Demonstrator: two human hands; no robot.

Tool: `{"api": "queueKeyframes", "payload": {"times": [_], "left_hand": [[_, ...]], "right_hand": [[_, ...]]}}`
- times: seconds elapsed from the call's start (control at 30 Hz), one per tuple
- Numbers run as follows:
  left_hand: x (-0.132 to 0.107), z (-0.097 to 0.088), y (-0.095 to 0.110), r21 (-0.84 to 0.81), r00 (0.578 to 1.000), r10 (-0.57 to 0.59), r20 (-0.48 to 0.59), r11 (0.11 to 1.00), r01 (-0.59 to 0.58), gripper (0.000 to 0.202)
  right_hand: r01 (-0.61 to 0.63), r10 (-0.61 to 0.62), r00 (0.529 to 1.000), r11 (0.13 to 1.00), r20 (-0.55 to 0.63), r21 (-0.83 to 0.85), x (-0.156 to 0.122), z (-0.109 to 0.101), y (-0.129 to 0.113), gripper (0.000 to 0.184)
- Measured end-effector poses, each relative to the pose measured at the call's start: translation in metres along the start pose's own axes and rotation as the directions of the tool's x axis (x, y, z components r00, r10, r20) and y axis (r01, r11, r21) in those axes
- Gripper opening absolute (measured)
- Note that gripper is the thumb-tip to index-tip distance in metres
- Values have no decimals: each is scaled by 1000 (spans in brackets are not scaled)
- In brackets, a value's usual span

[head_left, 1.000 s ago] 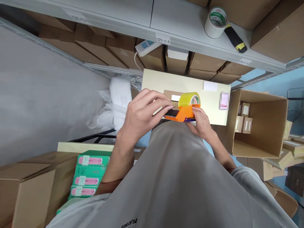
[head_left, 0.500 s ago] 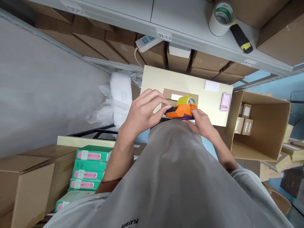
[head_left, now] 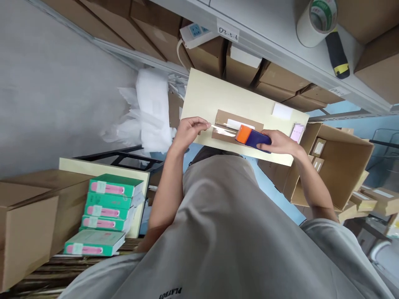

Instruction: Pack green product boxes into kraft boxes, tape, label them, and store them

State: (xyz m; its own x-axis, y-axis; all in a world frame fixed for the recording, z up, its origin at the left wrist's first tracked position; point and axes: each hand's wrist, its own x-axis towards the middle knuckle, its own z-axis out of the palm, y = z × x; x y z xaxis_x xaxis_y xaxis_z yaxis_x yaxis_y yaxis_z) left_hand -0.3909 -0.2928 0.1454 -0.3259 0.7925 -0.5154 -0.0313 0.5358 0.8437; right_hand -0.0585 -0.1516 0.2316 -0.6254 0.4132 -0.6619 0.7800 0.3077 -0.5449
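Note:
A small flat cardboard box (head_left: 237, 121) with a white label lies on a pale yellow table (head_left: 205, 93). My right hand (head_left: 280, 142) grips the purple handle of an orange tape dispenser (head_left: 251, 137) held over the box's right part. My left hand (head_left: 189, 128) pinches the free end of the clear tape (head_left: 222, 130), which stretches from my fingers across the box to the dispenser. My grey shirt hides the table's near edge.
An open carton (head_left: 339, 166) with small boxes stands right of the table. Green and pink boxes (head_left: 106, 211) are stacked at lower left. White foam wrap (head_left: 149, 112) lies left of the table. The shelf above holds a tape roll (head_left: 316, 18), a utility knife (head_left: 336, 56) and cartons.
My hands have moved apart and down over the box. A strip of tape is now drawn out between my left fingers and the dispenser. The view has tilted.

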Motion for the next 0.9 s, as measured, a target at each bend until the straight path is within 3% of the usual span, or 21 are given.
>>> {"api": "queueKeyframes", "payload": {"times": [0.13,0.27,0.67,0.9], "left_hand": [[13,-8,-13,-34,996,-90,-20,995,89,27],[29,-10,-30,-50,993,-117,8,992,117,30],[64,-7,-67,-110,969,-201,146,970,218,39],[82,1,-90,-175,920,-264,291,930,323,42]], "right_hand": [[14,-13,1000,999,-17,50,33,4,-2,65],[-24,23,1000,998,17,51,52,12,3,75],[-137,137,991,991,-6,4,64,24,-6,71],[-201,200,979,979,-45,-27,67,30,-16,73]]}}
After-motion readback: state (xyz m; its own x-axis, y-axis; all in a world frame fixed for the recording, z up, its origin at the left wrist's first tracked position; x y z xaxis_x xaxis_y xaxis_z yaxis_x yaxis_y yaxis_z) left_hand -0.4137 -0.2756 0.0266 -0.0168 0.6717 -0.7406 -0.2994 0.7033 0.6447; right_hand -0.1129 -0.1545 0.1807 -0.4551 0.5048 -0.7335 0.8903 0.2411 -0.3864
